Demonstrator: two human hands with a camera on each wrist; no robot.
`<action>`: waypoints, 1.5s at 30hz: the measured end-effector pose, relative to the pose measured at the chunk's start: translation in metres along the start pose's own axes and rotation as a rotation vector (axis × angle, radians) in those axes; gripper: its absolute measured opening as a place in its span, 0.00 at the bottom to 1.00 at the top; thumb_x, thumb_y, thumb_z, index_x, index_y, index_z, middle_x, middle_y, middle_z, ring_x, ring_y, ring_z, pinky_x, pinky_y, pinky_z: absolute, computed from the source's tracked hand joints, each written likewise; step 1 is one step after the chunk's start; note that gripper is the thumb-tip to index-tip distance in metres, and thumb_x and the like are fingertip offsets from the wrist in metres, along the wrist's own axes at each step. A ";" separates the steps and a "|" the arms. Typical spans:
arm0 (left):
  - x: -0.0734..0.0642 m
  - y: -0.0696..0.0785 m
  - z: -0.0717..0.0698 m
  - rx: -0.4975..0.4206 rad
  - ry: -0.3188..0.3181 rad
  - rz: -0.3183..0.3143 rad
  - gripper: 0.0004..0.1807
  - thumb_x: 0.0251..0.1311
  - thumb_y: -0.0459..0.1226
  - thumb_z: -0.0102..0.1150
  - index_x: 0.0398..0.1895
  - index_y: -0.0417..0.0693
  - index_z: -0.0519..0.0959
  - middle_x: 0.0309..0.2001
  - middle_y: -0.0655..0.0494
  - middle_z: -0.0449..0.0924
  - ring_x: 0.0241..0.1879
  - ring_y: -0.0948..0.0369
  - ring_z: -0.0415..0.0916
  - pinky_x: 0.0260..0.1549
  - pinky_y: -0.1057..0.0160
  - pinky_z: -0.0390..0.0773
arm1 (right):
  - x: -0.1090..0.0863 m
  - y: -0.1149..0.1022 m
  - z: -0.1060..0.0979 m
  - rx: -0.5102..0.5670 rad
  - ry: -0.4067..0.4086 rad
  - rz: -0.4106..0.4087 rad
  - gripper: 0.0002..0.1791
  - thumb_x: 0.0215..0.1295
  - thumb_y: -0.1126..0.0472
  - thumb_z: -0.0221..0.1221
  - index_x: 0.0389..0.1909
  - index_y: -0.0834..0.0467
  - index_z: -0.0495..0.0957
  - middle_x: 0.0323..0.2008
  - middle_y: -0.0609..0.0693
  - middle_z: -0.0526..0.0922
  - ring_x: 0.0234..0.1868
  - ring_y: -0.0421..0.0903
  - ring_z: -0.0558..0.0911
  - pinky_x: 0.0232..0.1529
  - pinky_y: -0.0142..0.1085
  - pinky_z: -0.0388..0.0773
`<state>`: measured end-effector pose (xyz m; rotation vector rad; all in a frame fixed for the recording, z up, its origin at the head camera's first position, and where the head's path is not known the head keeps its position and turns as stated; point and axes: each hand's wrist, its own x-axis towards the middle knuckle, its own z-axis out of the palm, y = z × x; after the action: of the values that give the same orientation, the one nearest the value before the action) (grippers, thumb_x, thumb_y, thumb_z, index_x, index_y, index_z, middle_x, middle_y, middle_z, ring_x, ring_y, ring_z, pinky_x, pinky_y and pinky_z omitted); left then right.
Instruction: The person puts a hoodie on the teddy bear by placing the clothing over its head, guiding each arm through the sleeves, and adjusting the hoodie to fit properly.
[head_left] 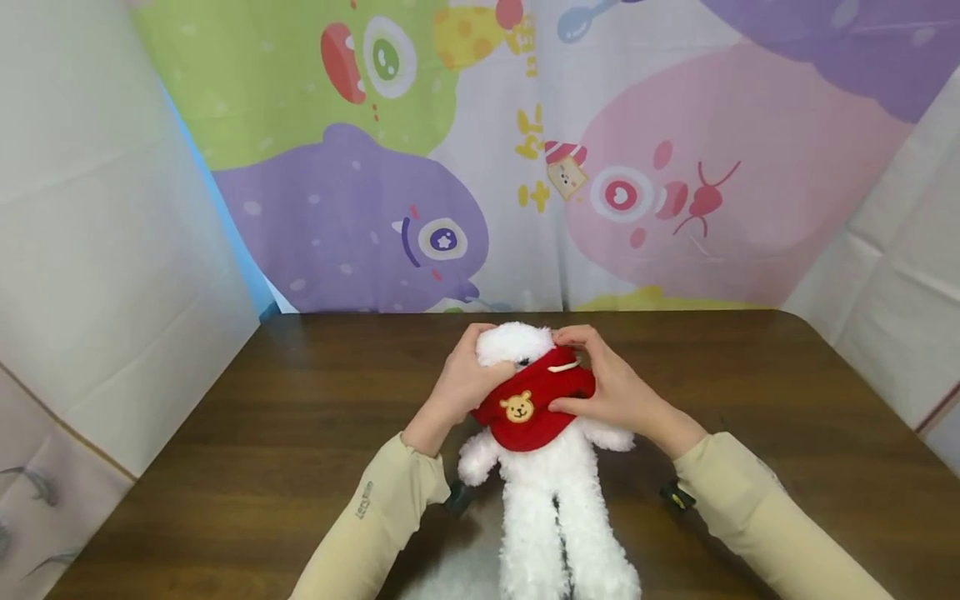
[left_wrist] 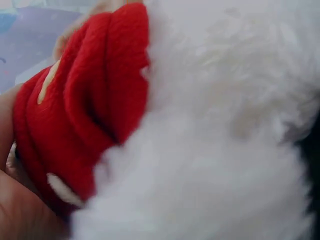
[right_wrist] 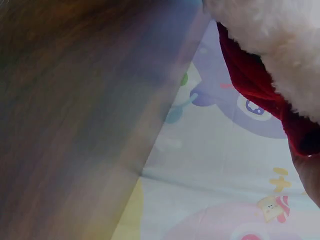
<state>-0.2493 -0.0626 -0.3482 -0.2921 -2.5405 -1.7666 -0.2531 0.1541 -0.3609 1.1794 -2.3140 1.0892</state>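
A white fluffy plush toy [head_left: 551,479] lies on the table, head toward the far edge and legs toward me. A small red garment [head_left: 540,421] with a bear-face patch and a white toggle covers the lower part of its face and reaches the upper chest. At the left of the head, my left hand [head_left: 461,383] grips the garment's edge with its thumb in front. My right hand [head_left: 622,390] pinches the right side of the garment between thumb and fingers. Folds of the red cloth [left_wrist: 75,115] show against white fur in the left wrist view.
The dark wooden table [head_left: 300,433] ends at a cartoon-printed curtain [head_left: 517,250] behind the toy. Pale fabric walls [head_left: 112,250] stand on both sides. A greyish patch [head_left: 457,575] lies near the table's front, left of the toy's legs.
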 end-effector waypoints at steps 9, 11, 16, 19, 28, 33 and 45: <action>0.002 -0.002 0.012 -0.173 0.132 0.054 0.24 0.44 0.32 0.56 0.49 0.48 0.70 0.44 0.49 0.74 0.36 0.55 0.72 0.33 0.60 0.76 | 0.001 -0.004 -0.002 -0.167 0.063 0.076 0.22 0.43 0.60 0.71 0.37 0.56 0.70 0.34 0.46 0.77 0.34 0.39 0.77 0.37 0.36 0.78; 0.002 -0.004 0.014 -0.204 0.158 0.048 0.24 0.43 0.32 0.55 0.49 0.48 0.70 0.43 0.49 0.74 0.35 0.56 0.72 0.32 0.61 0.76 | -0.001 -0.004 0.000 -0.138 0.060 0.116 0.17 0.45 0.60 0.70 0.33 0.54 0.71 0.30 0.44 0.78 0.31 0.38 0.78 0.35 0.33 0.79; 0.003 -0.007 0.017 -0.258 0.165 0.021 0.23 0.43 0.31 0.55 0.48 0.48 0.70 0.43 0.48 0.74 0.36 0.56 0.72 0.32 0.61 0.75 | -0.009 -0.004 0.001 -0.082 -0.013 0.130 0.11 0.48 0.60 0.68 0.28 0.51 0.74 0.26 0.41 0.79 0.27 0.35 0.75 0.29 0.29 0.76; 0.004 -0.008 0.016 -0.274 0.119 -0.015 0.25 0.47 0.35 0.59 0.52 0.48 0.67 0.47 0.48 0.72 0.42 0.55 0.71 0.39 0.59 0.75 | -0.014 -0.002 0.001 -0.053 -0.044 0.168 0.10 0.50 0.60 0.67 0.30 0.52 0.75 0.26 0.41 0.78 0.26 0.35 0.74 0.29 0.29 0.74; 0.009 -0.012 -0.012 -0.183 -0.240 -0.035 0.35 0.58 0.41 0.56 0.66 0.50 0.51 0.62 0.47 0.59 0.58 0.52 0.63 0.53 0.52 0.69 | -0.028 0.008 -0.006 -0.009 -0.045 0.344 0.08 0.56 0.67 0.60 0.34 0.54 0.72 0.31 0.46 0.78 0.30 0.42 0.73 0.30 0.30 0.74; 0.006 -0.008 -0.032 0.050 -0.232 -0.009 0.29 0.53 0.38 0.59 0.56 0.44 0.58 0.53 0.45 0.66 0.51 0.51 0.69 0.47 0.54 0.73 | -0.032 0.013 -0.008 -0.042 -0.054 0.362 0.09 0.57 0.68 0.58 0.35 0.54 0.71 0.33 0.48 0.79 0.31 0.42 0.75 0.31 0.30 0.75; 0.001 -0.015 -0.006 0.338 -0.363 0.211 0.43 0.43 0.41 0.68 0.61 0.43 0.55 0.58 0.49 0.56 0.55 0.56 0.62 0.53 0.59 0.70 | -0.035 -0.005 -0.004 0.018 -0.227 0.481 0.40 0.45 0.43 0.66 0.53 0.54 0.56 0.50 0.53 0.71 0.49 0.47 0.73 0.45 0.38 0.75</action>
<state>-0.2536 -0.0731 -0.3594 -0.8958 -2.8528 -1.2798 -0.2280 0.1740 -0.3760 0.8006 -2.8659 1.1763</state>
